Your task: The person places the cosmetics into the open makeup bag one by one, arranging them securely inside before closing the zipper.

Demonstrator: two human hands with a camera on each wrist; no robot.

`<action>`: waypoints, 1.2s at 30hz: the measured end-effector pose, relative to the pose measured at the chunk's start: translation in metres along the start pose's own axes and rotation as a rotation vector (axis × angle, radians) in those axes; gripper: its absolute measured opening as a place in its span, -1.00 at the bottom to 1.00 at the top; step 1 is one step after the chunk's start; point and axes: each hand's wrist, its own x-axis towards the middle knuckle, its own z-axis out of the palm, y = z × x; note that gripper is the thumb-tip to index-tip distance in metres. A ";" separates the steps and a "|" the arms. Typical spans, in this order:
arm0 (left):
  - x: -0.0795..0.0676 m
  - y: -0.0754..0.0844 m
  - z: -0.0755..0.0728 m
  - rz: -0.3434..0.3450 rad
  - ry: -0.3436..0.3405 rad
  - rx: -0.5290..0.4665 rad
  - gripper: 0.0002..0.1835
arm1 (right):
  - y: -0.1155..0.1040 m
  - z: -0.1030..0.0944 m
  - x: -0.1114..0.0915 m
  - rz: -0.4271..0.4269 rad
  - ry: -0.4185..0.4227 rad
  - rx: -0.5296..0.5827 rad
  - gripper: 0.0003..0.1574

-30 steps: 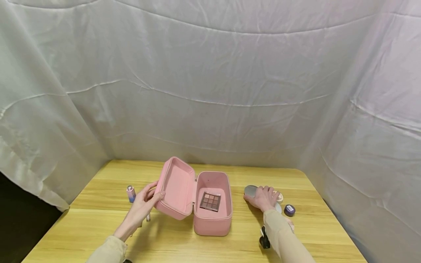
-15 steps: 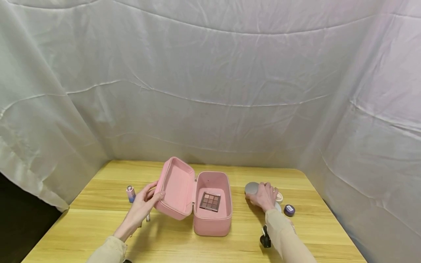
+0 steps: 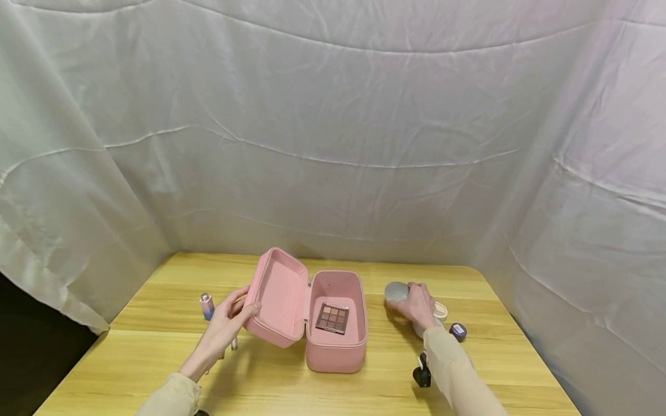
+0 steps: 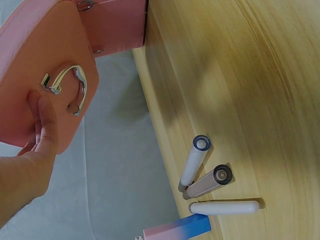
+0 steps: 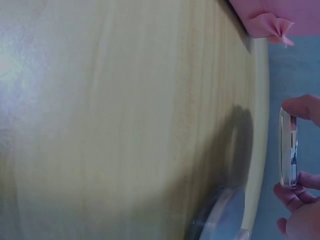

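An open pink makeup case (image 3: 337, 359) stands mid-table with a nine-pan eyeshadow palette (image 3: 333, 318) lying inside. My left hand (image 3: 229, 320) holds the tilted case lid (image 3: 283, 294) by its outer edge, thumb at the rim. In the left wrist view, the fingers lie on the lid's outside, beside its metal-ended carry handle (image 4: 80, 82). To the right of the case, my right hand (image 3: 417, 306) grips a round silver compact (image 3: 397, 291) by its edges. The right wrist view shows this compact (image 5: 288, 149) edge-on, between thumb and fingers, raised off the table.
Right of the right hand lie a cream round item (image 3: 440, 311) and a purple jar (image 3: 458, 331). A clear-topped round container (image 5: 222, 215) sits beneath that hand. On the left are a pink-blue bottle (image 3: 207, 306) and several slim tubes (image 4: 207, 185). Curtains surround the wooden table (image 3: 385, 393).
My right hand has gripped the compact and lifted it slightly, up and away from the items beside it. The left hand and the lid have stayed in place.
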 end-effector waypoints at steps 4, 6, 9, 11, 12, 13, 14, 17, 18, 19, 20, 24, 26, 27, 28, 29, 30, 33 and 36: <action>0.000 0.000 0.000 -0.002 -0.004 -0.003 -0.34 | -0.002 -0.004 0.001 -0.007 -0.028 0.020 0.07; 0.000 0.001 0.000 -0.005 -0.004 -0.009 -0.34 | -0.003 -0.007 0.001 -0.022 -0.031 0.043 0.07; 0.001 0.001 0.000 -0.005 -0.005 -0.011 -0.33 | -0.006 -0.011 0.000 -0.049 -0.029 0.080 0.06; 0.001 0.001 0.000 -0.004 -0.003 -0.009 -0.33 | -0.008 -0.014 0.000 -0.071 -0.026 0.096 0.05; 0.001 0.000 0.000 -0.004 -0.003 -0.009 -0.33 | -0.009 -0.015 0.000 -0.085 -0.023 0.097 0.05; 0.001 0.001 0.000 -0.006 -0.003 -0.009 -0.33 | -0.010 -0.016 0.000 -0.093 -0.024 0.102 0.04; 0.001 0.001 0.000 -0.007 -0.003 -0.010 -0.33 | -0.011 -0.017 0.000 -0.104 -0.024 0.103 0.03; 0.001 0.001 0.000 -0.010 -0.001 -0.012 -0.33 | -0.014 -0.019 0.001 -0.136 -0.027 0.094 0.01; 0.000 0.001 0.000 -0.010 -0.003 -0.012 -0.33 | -0.015 -0.020 0.001 -0.143 -0.028 0.090 0.01; 0.000 0.001 0.000 -0.010 -0.005 -0.013 -0.33 | -0.015 -0.021 0.001 -0.147 -0.029 0.088 -0.01; 0.000 0.001 0.000 -0.009 -0.007 -0.013 -0.33 | -0.016 -0.021 0.002 -0.153 -0.029 0.083 -0.04; -0.001 0.002 -0.001 -0.003 -0.014 -0.016 -0.32 | -0.020 -0.023 0.003 -0.173 -0.025 0.072 -0.21; -0.001 0.002 0.000 -0.002 -0.014 -0.019 -0.33 | -0.023 -0.024 0.004 -0.184 -0.027 0.073 -0.27; -0.001 0.002 0.000 -0.002 -0.013 -0.020 -0.33 | -0.023 -0.025 0.004 -0.192 -0.027 0.074 -0.27; -0.001 0.002 0.000 -0.002 -0.013 -0.023 -0.33 | -0.024 -0.026 0.004 -0.198 -0.029 0.071 -0.26; -0.001 0.002 0.000 -0.002 -0.012 -0.023 -0.33 | -0.025 -0.026 0.005 -0.207 -0.030 0.073 -0.25; -0.001 0.002 0.000 -0.001 -0.012 -0.025 -0.33 | -0.026 -0.027 0.004 -0.214 -0.032 0.074 -0.22; -0.001 0.001 0.000 0.001 -0.012 -0.023 -0.33 | -0.029 -0.030 0.005 -0.229 -0.042 0.078 -0.21; -0.001 0.002 -0.001 0.003 -0.014 -0.021 -0.33 | -0.034 -0.033 0.005 -0.249 -0.049 0.087 -0.23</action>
